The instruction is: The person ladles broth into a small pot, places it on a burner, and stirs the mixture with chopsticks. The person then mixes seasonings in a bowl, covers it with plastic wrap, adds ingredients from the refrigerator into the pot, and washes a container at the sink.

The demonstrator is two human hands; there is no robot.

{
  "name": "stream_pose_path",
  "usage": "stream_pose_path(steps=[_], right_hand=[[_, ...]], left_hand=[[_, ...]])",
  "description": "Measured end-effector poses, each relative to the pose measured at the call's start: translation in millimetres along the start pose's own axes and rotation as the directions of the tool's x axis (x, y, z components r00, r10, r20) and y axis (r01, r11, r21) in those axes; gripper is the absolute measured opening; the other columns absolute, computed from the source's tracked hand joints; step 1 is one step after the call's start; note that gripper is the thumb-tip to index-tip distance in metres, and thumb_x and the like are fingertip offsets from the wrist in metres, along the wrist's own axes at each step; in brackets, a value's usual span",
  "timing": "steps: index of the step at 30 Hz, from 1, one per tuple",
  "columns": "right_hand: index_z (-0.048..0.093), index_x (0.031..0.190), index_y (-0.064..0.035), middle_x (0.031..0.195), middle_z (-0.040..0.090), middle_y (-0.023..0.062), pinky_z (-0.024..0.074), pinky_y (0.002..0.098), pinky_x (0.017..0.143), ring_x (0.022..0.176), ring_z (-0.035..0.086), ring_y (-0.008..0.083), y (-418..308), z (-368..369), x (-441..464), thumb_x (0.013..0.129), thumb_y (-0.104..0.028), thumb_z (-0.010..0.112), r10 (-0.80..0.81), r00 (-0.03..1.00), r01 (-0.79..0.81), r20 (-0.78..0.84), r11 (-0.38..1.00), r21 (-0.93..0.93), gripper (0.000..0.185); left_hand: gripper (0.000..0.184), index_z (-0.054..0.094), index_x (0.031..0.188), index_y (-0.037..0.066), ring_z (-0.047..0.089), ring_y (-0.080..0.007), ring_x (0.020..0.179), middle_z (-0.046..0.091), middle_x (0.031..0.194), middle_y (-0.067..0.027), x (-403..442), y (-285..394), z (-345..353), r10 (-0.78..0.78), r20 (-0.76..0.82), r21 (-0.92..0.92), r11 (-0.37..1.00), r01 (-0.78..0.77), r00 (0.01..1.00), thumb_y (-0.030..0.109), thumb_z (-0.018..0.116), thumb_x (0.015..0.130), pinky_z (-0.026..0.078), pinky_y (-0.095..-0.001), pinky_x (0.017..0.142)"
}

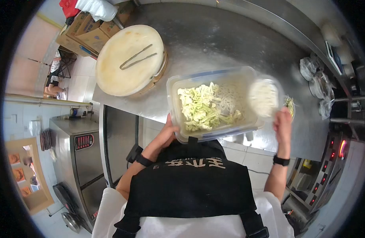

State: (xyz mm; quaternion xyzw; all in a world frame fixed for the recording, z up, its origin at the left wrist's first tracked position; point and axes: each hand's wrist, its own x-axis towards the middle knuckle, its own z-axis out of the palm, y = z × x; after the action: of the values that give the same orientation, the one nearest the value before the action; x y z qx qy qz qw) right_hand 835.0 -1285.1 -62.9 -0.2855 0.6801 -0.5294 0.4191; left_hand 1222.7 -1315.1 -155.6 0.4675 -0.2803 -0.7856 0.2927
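A clear rectangular plastic container (252,75) sits at the counter's front edge. Cauliflower florets (198,107) fill its left and middle, with pale thin strands (230,95) on the right. My left hand (167,131) grips its near left corner, some fingers hidden beneath the rim. Over the container's right end, my right hand (283,122) holds a round clear bowl (278,85) by its near right edge. Whitish strips, blurred and of a kind I cannot make out, lie in the bowl. Behind my right hand, yellow-green shreds (289,105) show in part.
A thick round cutting board (129,79) with metal tongs (138,56) on it stands on the steel counter (214,35) at left. Cardboard boxes (89,31) are beyond it. Plastic-wrapped bowls (320,85) line the right side. Another person (53,77) is partly visible far left.
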Motion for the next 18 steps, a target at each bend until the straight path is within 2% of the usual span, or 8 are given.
stream_pose_path(steps=[5, 8, 10, 12, 13, 15, 17, 18], right_hand=[[0.044, 0.070, -0.0084, 0.055, 0.037, -0.0032, 0.0261, 0.0180, 0.035, 0.042, 0.032, 0.0044, 12, -119, -18, 0.081, -0.009, 0.045, -0.118, 0.920, 0.182, -0.373, 0.973, 0.141, 0.011], [0.044, 0.071, -0.0055, 0.056, 0.038, -0.0011, 0.0289, 0.0204, 0.036, 0.043, 0.035, 0.0072, 61, -190, -12, 0.081, -0.009, 0.044, -0.042, 0.832, 0.170, -0.553, 0.969, 0.181, 0.010], [0.044, 0.072, -0.0045, 0.056, 0.039, -0.0004, 0.0300, 0.0209, 0.037, 0.043, 0.036, 0.0079, 96, -235, 4, 0.081, -0.009, 0.043, -0.018, 0.815, 0.158, -0.579, 0.968, 0.193, 0.010], [0.044, 0.073, -0.0039, 0.060, 0.045, 0.0022, 0.0337, 0.0189, 0.041, 0.047, 0.042, 0.0092, 134, -272, 27, 0.083, -0.012, 0.043, 0.149, 0.745, 0.058, -0.650, 0.956, 0.286, 0.013], [0.044, 0.073, -0.0039, 0.060, 0.045, 0.0022, 0.0337, 0.0189, 0.041, 0.047, 0.042, 0.0092, 144, -279, 36, 0.083, -0.012, 0.043, 0.157, 0.753, 0.044, -0.639, 0.957, 0.287, 0.013], [0.046, 0.080, -0.0012, 0.068, 0.052, 0.0062, 0.0399, 0.0209, 0.051, 0.059, 0.050, 0.0122, 171, -281, 45, 0.084, -0.020, 0.046, 0.266, 0.765, 0.022, -0.586, 0.899, 0.437, 0.019], [0.048, 0.092, -0.0016, 0.080, 0.055, 0.0084, 0.0417, 0.0251, 0.063, 0.074, 0.052, 0.0153, 205, -257, 22, 0.084, -0.030, 0.047, 0.207, 0.935, -0.028, -0.287, 0.852, 0.524, 0.029], [0.047, 0.097, -0.0035, 0.085, 0.054, 0.0079, 0.0411, 0.0266, 0.066, 0.078, 0.051, 0.0165, 199, -212, 4, 0.084, -0.032, 0.046, 0.160, 0.955, -0.054, -0.249, 0.922, 0.383, 0.031]], left_hand=[[0.075, 0.009, 0.133, 0.019, 0.039, -0.0236, 0.111, 0.031, 0.125, -0.0114, 10, 6, 7, 0.048, 0.046, -0.082, 0.996, -0.044, 0.998, -0.004, 0.042, 0.069, 0.045, -0.0415, 0.079], [0.067, 0.016, 0.131, 0.014, 0.043, -0.0205, 0.107, 0.035, 0.122, -0.0112, 17, 9, 19, 0.132, -0.002, -0.054, 0.990, -0.132, 0.991, -0.005, 0.040, 0.072, 0.043, -0.0352, 0.081], [0.058, 0.025, 0.127, 0.007, 0.044, -0.0179, 0.104, 0.040, 0.117, -0.0112, 28, 5, 25, 0.234, -0.080, 0.098, 0.969, -0.226, 0.969, -0.006, 0.039, 0.072, 0.041, -0.0281, 0.081], [0.056, 0.027, 0.125, 0.005, 0.045, -0.0168, 0.101, 0.042, 0.115, -0.0113, 37, 2, 30, 0.295, -0.128, 0.184, 0.945, -0.269, 0.947, -0.007, 0.040, 0.072, 0.040, -0.0265, 0.081], [0.054, 0.029, 0.122, 0.002, 0.046, -0.0157, 0.099, 0.044, 0.113, -0.0113, 40, 0, 33, 0.345, -0.150, 0.277, 0.914, -0.296, 0.926, -0.008, 0.040, 0.071, 0.039, -0.0250, 0.080], [0.053, 0.030, 0.122, 0.002, 0.046, -0.0150, 0.097, 0.044, 0.112, -0.0112, 36, 4, 38, 0.311, -0.175, 0.255, 0.931, -0.262, 0.934, -0.008, 0.041, 0.071, 0.039, -0.0250, 0.079], [0.052, 0.031, 0.121, 0.001, 0.047, -0.0144, 0.094, 0.044, 0.111, -0.0111, 30, 3, 31, 0.270, -0.185, 0.235, 0.946, -0.224, 0.945, -0.008, 0.041, 0.071, 0.039, -0.0250, 0.079], [0.051, 0.031, 0.120, 0.001, 0.047, -0.0143, 0.093, 0.044, 0.111, -0.0107, 28, 1, 31, 0.285, -0.186, 0.270, 0.935, -0.230, 0.940, -0.008, 0.041, 0.071, 0.039, -0.0249, 0.078]])
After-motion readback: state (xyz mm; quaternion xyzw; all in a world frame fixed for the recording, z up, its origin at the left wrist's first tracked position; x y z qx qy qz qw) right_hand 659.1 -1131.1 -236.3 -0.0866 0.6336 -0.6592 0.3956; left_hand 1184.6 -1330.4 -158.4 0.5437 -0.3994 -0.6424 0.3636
